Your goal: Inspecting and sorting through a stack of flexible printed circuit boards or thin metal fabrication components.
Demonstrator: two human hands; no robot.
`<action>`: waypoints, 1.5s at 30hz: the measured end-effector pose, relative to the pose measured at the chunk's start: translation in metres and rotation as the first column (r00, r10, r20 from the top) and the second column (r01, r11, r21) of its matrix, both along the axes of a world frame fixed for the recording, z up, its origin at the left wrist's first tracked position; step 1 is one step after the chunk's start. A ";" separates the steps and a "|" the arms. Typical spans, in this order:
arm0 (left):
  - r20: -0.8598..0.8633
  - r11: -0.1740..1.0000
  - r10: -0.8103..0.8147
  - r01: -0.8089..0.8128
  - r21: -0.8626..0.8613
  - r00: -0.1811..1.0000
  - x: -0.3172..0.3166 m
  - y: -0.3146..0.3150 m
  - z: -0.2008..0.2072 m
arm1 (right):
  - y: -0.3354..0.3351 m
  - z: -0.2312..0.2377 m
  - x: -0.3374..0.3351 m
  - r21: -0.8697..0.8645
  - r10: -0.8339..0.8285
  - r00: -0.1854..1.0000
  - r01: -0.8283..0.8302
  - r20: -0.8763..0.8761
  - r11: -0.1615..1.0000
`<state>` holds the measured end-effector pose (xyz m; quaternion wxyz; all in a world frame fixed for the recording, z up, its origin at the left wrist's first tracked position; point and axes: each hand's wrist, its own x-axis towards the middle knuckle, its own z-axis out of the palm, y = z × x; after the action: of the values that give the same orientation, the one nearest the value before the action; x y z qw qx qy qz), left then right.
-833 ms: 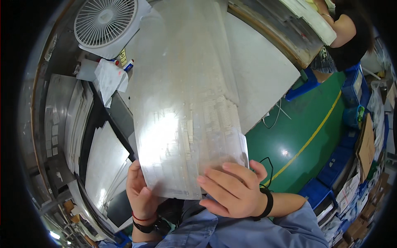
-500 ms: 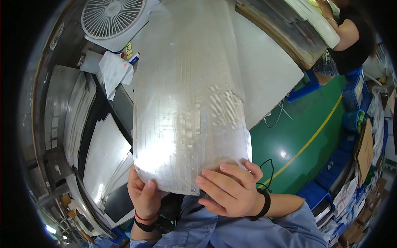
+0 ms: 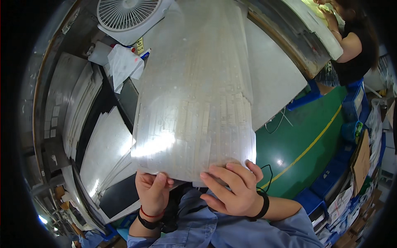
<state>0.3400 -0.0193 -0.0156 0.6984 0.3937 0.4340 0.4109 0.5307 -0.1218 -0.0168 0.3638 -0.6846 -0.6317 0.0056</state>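
Head view, and from here I see the left hand clamped on the near edge of a stack of translucent sheets, thumb on top. The right hand has its fingers spread over the near right corner of the same stack, its thumb below the edge; whether it pinches anything, I can't tell. The sheets reach from the person's lap away over a pale table, glare streaking their near left part. Off to the left, more sheets lie fanned out, and beyond them sits a crumpled white cloth or paper near a white fan. On the right there's green floor with a yellow line, blue crates, and, farther up, a co-worker in a black top.
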 end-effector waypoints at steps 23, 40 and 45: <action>-0.081 0.998 0.068 -0.069 -0.005 0.994 0.016 0.003 0.008 | 0.000 -0.015 0.005 0.086 0.012 0.995 -0.004 -0.097 0.996; -0.133 0.996 0.046 -0.035 0.085 0.990 0.016 0.003 0.003 | 0.000 -0.019 0.006 0.113 0.031 0.998 -0.024 -0.061 0.993; -0.158 0.995 0.077 -0.066 0.079 0.984 0.019 0.003 0.004 | 0.000 -0.018 0.009 0.117 0.033 0.999 -0.028 -0.036 0.993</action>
<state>0.3594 -0.0167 -0.0118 0.6311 0.4350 0.4875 0.4182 0.5398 -0.1213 -0.0345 0.4150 -0.6521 -0.6344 -0.0128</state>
